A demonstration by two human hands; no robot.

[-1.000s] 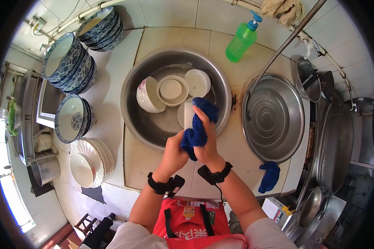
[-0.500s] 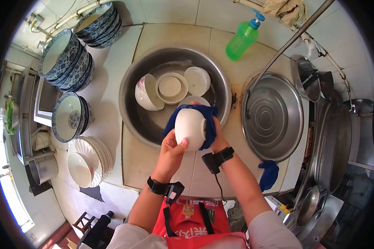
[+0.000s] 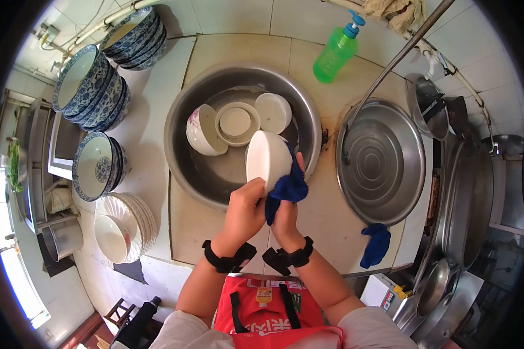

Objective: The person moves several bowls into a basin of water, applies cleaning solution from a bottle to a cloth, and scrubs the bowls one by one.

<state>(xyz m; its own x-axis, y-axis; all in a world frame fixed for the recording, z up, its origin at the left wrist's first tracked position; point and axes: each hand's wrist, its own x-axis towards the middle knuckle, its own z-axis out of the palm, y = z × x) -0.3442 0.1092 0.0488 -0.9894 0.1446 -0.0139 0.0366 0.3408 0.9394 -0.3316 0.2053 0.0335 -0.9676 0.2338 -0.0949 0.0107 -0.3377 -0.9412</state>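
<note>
A white bowl [image 3: 268, 158] is held tilted over the near rim of a large steel basin [image 3: 177, 168]. My left hand [image 3: 245, 210] grips the bowl's lower left edge with its fingers closed. Closed around a dark blue cloth [image 3: 289, 187], my right hand [image 3: 286, 218] presses it against the bowl's right side. Inside the basin lie a bowl with a pink flower pattern [image 3: 201, 131], small stacked white bowls [image 3: 236, 123] and another white bowl [image 3: 273, 113]. Part of one more bowl is hidden behind the held one.
Blue-patterned bowls [image 3: 87, 87] stand stacked at the left, above a pile of white plates [image 3: 142, 224]. An empty steel basin [image 3: 378, 160] sits right, beside a second blue cloth [image 3: 376, 245]. A green pump bottle [image 3: 335, 53] stands behind; a metal rod [image 3: 393, 61] slants across the upper right.
The bowl has turned so its rim faces left. My left hand has shifted to its lower edge, and my right hand with the cloth has moved lower along its side.
</note>
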